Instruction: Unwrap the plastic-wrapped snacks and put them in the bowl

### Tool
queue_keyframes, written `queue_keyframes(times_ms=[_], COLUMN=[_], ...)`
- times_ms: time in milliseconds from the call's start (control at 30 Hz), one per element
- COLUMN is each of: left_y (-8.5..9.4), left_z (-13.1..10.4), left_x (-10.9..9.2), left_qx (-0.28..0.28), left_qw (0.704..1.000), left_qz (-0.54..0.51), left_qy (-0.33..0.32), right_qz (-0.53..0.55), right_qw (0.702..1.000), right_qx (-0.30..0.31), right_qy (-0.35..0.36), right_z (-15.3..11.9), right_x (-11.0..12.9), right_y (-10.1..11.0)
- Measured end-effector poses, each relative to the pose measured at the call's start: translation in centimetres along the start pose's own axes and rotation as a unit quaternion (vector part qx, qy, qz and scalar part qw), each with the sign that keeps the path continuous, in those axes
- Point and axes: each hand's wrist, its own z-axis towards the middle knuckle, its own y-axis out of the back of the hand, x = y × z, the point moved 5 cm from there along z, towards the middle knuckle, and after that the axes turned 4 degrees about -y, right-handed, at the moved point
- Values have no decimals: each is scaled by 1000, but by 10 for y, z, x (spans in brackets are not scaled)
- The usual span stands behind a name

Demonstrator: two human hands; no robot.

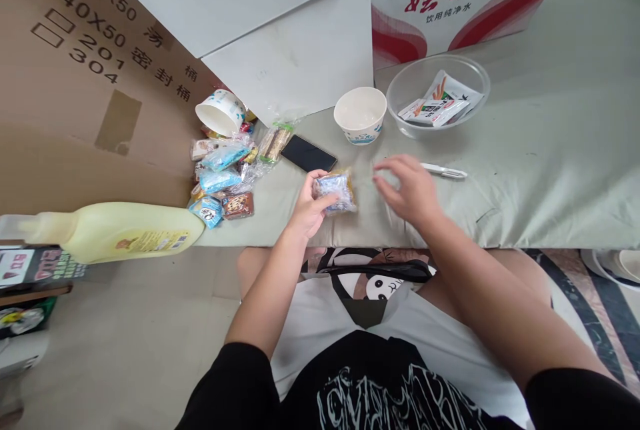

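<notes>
Clearly, 娃哈哈 marks the box (400,37) beyond the packet (342,191).

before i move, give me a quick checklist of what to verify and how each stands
1. Left hand has a grip on the wrapped packet: ok, thumb across it
2. Right hand empty: ok, no item visible in it
3. Phone well away from the packet: not ok, right beside it
4. Upright paper bowl empty: ok, nothing visible inside
5. Other paper bowl upright: not ok, tipped on its side
6. Packet's wrapper sealed: cannot tell
</notes>
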Motion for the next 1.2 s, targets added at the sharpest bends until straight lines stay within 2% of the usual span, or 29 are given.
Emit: queue_keyframes(times_ms=[67,133,200,267,333,433,500,567,633,700,933,1100,1200], left_y=[5,10,13,16,17,20,23,24,25,26,31,31,35], left_z=[4,10,15,21,27,33,35,36,35,34,34,36,37], left_x=[-3,-6,-6,-5,-1,7,12,15,16,16,18,18,14], left_qx=[-10,-11,-10,-11,-15,-32,-47,-43,-15,20,74,60,29], left_qw=[1000,1000,999,998,996,991,984,977,973,970,967,965,964], left_qz=[-8,-19,-26,-24,-17,17,58,98,121,127,114,103,87], left_qy=[-10,-19,-31,-52,-81,-127,-159,-184,-198,-205,-215,-235,-249], right_qz=[-141,-236,-276,-265,-194,6,133,196,210,210,205,150,82], right_qw=[986,961,944,943,962,983,970,948,932,923,931,924,939], right_qx=[-39,-36,-20,-6,10,72,139,205,252,273,234,264,256], right_qy=[-75,-137,-181,-199,-194,-168,-150,-146,-155,-173,-193,-233,-214], right_z=[3,3,1,1,2,2,-2,-7,-12,-13,-6,-10,-7], right_x=[-24,-46,-63,-67,-59,-32,-10,7,17,19,16,12,14], right_y=[14,23,29,31,27,7,-15,-36,-53,-64,-62,-61,-55])
